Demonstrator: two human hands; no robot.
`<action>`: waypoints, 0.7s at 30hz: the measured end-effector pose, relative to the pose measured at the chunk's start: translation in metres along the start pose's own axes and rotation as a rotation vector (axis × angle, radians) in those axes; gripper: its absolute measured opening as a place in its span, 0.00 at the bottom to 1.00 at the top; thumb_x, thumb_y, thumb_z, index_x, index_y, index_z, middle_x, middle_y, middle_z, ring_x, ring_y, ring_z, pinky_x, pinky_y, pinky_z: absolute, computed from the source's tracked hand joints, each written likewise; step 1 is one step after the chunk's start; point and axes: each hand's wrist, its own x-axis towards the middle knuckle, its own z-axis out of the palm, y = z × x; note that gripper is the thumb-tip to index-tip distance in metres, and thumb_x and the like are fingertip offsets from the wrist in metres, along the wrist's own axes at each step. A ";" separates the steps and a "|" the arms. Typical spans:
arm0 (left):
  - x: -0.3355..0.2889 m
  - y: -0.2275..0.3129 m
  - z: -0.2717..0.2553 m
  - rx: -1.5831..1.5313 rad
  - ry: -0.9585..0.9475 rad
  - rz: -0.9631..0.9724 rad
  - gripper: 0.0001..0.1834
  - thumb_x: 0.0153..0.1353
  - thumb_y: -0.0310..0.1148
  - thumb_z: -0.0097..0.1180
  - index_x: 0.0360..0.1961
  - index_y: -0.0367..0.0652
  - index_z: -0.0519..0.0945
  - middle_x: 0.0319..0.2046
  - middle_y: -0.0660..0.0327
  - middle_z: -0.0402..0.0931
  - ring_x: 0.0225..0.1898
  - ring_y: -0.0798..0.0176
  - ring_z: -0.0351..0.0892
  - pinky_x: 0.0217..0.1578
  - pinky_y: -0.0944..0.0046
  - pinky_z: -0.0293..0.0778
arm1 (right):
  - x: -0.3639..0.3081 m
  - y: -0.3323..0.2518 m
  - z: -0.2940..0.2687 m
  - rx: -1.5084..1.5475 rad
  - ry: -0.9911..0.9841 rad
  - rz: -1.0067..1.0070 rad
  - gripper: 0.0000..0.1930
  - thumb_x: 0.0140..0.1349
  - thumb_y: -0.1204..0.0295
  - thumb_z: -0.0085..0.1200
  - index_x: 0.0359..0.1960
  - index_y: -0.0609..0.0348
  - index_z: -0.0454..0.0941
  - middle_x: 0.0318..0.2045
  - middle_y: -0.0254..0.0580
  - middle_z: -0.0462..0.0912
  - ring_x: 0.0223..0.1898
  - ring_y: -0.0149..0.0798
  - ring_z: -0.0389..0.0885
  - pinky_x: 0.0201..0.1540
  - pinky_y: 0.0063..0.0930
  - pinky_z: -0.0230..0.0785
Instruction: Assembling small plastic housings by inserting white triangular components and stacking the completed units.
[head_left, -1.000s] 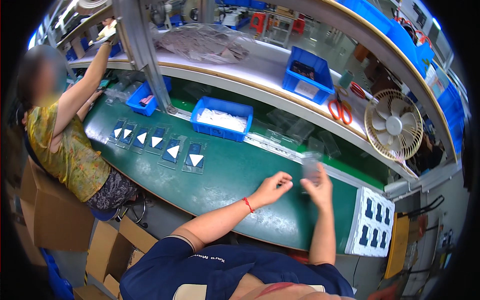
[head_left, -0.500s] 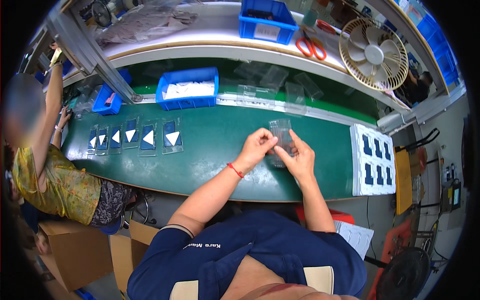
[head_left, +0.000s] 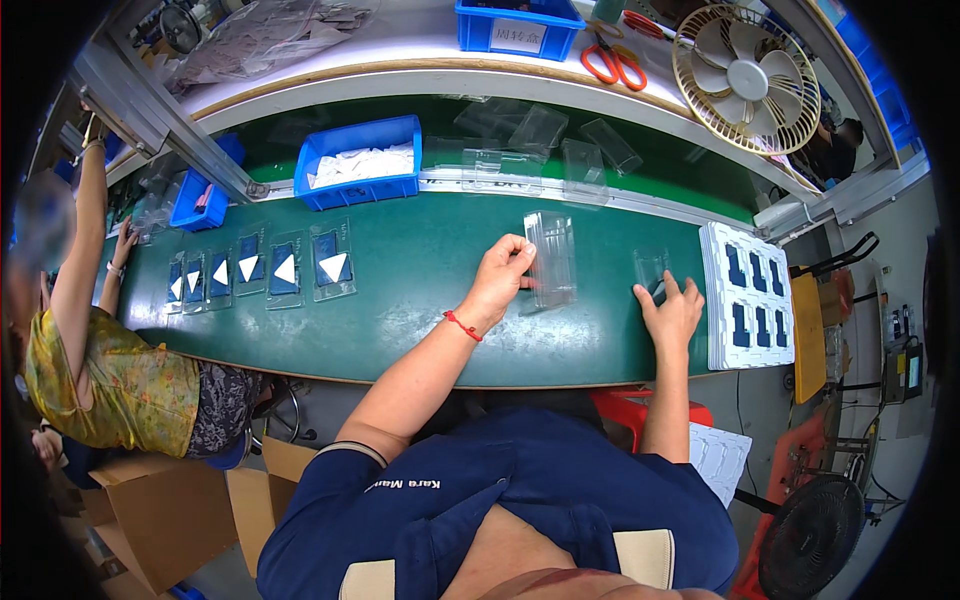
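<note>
My left hand [head_left: 502, 278] pinches the left edge of a stack of clear plastic blister trays [head_left: 552, 262] above the green table. To its right, my right hand [head_left: 672, 315] has its thumb and fingers at the near end of a single clear tray [head_left: 652, 264], low over the tabletop. The fingers partly cover this tray, and a dark patch shows between them. Close by on the right stands a white foam tray [head_left: 749, 345] with dark blue pieces set in its recesses.
Clear trays holding dark blue pieces with white triangles [head_left: 333, 268] lie in a row at left. A blue bin [head_left: 362, 188] of white pieces stands behind. Loose clear trays [head_left: 540, 130] lie beneath the shelf, which carries orange scissors [head_left: 612, 65] and a fan [head_left: 747, 80]. A co-worker [head_left: 120, 370] is at left.
My hands have parted. The right one has moved right with one clear tray, while the left keeps the stack, now tilted more upright. The view has shifted slightly.
</note>
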 end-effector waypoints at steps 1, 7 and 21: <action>0.001 0.001 -0.002 0.023 -0.010 0.013 0.07 0.66 0.34 0.51 0.34 0.43 0.73 0.29 0.66 0.72 0.32 0.72 0.72 0.31 0.68 0.75 | -0.002 -0.013 -0.002 -0.053 0.132 -0.109 0.30 0.50 0.50 0.63 0.48 0.61 0.79 0.49 0.60 0.74 0.48 0.58 0.72 0.51 0.43 0.66; -0.001 0.000 -0.009 0.153 -0.050 0.056 0.06 0.66 0.34 0.50 0.35 0.45 0.72 0.31 0.67 0.70 0.34 0.73 0.72 0.32 0.69 0.76 | -0.012 -0.110 0.017 0.842 -0.341 -0.205 0.42 0.44 0.55 0.70 0.60 0.58 0.67 0.47 0.52 0.75 0.44 0.43 0.75 0.43 0.33 0.70; 0.017 -0.017 -0.008 0.058 0.021 0.125 0.07 0.64 0.35 0.52 0.32 0.44 0.73 0.26 0.66 0.72 0.28 0.72 0.71 0.22 0.68 0.74 | -0.005 -0.058 0.035 0.050 -0.037 -0.425 0.33 0.54 0.53 0.61 0.56 0.64 0.70 0.52 0.57 0.73 0.54 0.58 0.69 0.57 0.49 0.60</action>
